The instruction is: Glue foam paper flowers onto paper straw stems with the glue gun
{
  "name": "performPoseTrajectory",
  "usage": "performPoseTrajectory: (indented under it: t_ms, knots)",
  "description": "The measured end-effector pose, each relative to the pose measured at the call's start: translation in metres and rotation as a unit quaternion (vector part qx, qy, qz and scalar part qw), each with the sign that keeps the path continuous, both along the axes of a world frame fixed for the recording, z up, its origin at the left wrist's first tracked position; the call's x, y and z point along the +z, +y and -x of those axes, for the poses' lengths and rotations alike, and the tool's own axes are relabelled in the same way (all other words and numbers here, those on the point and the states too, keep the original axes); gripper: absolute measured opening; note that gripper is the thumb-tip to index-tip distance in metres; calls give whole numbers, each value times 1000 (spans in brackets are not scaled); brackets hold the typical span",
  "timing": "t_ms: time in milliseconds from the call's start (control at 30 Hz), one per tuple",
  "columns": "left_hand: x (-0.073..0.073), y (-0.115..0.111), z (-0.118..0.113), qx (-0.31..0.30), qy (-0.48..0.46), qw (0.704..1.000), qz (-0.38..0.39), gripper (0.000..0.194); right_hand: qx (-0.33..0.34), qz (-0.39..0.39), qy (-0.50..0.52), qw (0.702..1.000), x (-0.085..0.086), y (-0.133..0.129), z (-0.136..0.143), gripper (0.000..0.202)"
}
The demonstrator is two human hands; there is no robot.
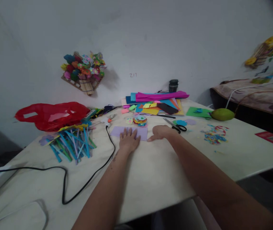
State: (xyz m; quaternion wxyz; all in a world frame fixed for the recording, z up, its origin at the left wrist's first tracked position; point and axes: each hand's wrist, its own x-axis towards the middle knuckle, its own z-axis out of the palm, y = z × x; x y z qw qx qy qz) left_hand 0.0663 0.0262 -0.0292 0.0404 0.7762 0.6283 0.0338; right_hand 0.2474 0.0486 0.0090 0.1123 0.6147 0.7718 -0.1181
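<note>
A rectangle of light purple paper (116,131) lies flat on the table in front of me. My left hand (129,140) presses down on its middle with the fingers spread. At the paper's right end, my right hand (160,132) has its fingers curled in, while the thumb reaches out to the lower right corner. Just beyond that hand are black-handled scissors (178,127) with slightly parted blades. Behind the purple paper sits a small stack of colourful paper flower cutouts (140,120). A white glue gun (107,121) rests beyond the paper's left end.
Blue, green and purple paper strips (71,145) lie left by a red plastic bag (52,115). A black cord (64,188) crosses the table (151,182). Coloured sheets (160,96) are piled behind; a green mango-like fruit (222,114) and paper scraps (214,135) lie right.
</note>
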Motion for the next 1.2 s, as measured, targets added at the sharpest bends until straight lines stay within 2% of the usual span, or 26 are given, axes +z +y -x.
performPoseTrajectory:
  t_ms: [167,267,367,467,533,667,833,933,1067,1200]
  knots:
    - [-2,1,4,3,1,1000,-10,63,10,17,31,999,8,-2,-7,53]
    - [-3,0,2,5,4,1000,-23,63,39,-31,142,989,13,-3,-9,40]
    - [-3,-1,-1,8,8,1000,-29,64,62,-36,343,937,13,-7,3,30]
    - [-3,0,-2,-4,1,1000,-22,63,49,45,471,880,4,-9,22,20]
    - [-3,1,-1,-15,-10,1000,-14,60,27,66,479,875,-5,-8,32,11]
    - [-2,4,6,-28,-46,999,-9,54,27,47,447,893,-16,-3,37,6]
    - [-1,7,19,-8,-20,998,-54,55,41,50,415,908,-12,-4,29,5]
    - [-1,7,22,9,-10,998,-56,58,45,53,406,911,-11,-5,28,6]
    - [-1,8,20,14,-7,999,-44,58,39,59,436,897,-13,-4,29,7]
    - [-2,8,19,19,-11,999,-36,57,-12,22,509,860,-9,-5,29,10]
